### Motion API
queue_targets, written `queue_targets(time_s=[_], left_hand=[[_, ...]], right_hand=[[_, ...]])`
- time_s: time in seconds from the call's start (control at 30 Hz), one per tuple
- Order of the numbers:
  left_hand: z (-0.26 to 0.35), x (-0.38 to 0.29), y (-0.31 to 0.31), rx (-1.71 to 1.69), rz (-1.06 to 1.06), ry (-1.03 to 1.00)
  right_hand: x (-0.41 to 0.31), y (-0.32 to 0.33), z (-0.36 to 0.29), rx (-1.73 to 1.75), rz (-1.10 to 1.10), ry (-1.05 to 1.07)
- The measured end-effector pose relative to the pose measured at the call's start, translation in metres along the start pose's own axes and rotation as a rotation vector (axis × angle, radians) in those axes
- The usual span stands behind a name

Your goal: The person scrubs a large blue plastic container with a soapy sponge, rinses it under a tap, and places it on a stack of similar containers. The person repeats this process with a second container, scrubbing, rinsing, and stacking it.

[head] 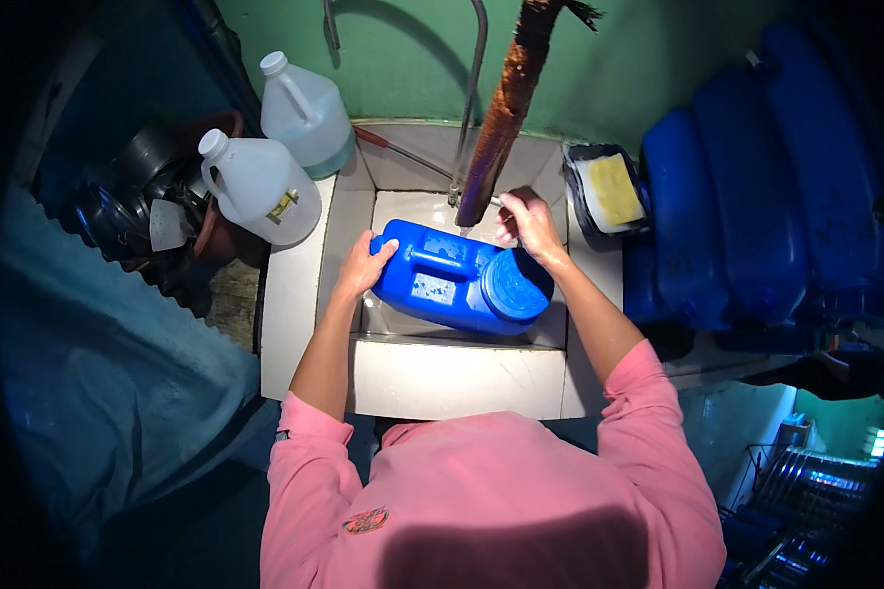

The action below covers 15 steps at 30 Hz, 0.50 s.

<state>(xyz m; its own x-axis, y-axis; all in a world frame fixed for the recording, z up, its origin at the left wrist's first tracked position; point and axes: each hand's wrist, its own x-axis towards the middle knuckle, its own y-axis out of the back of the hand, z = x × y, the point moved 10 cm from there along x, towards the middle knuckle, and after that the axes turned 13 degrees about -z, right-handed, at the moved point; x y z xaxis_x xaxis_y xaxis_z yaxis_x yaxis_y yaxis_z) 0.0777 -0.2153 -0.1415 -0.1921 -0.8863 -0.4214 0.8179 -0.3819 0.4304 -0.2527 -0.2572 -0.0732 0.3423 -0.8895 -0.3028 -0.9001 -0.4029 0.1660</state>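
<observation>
A blue plastic jug (442, 276) with a wide screw cap and a moulded handle lies over a white tiled basin (457, 379), drops of water on its side. My left hand (368, 265) grips the jug's bottom end, thumb on top. Past the cap end, my right hand (527, 224) is raised with bent fingers at a thin light-coloured piece beside a brown, rough-surfaced post (504, 118); whether the fingers grip that piece is not clear. A thin metal pipe (471, 81) comes down behind the jug.
Two translucent jugs (272, 195) with white caps stand on the left ledge, near dark pots (147, 154). At right, a yellow sponge (613, 188) lies in a black tray beside several large blue containers (751, 199). A red-handled rod (412, 156) leans behind the basin.
</observation>
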Motion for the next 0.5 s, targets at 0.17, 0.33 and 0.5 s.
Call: queue_targets(time_s=[0.17, 0.33, 0.5], left_hand=[[0.03, -0.018, 0.005, -0.075, -0.194, -0.308], [0.017, 0.008, 0.006, 0.04, -0.292, -0.128], [-0.022, 0.029, -0.005, -0.339, -0.35, 0.071]], right_hand=[[0.051, -0.041, -0.004, -0.704, -0.095, -0.075], [0.108, -0.142, -0.01, -0.178, -0.319, -0.213], [0.087, -0.236, -0.07, -0.402, -0.572, 0.154]])
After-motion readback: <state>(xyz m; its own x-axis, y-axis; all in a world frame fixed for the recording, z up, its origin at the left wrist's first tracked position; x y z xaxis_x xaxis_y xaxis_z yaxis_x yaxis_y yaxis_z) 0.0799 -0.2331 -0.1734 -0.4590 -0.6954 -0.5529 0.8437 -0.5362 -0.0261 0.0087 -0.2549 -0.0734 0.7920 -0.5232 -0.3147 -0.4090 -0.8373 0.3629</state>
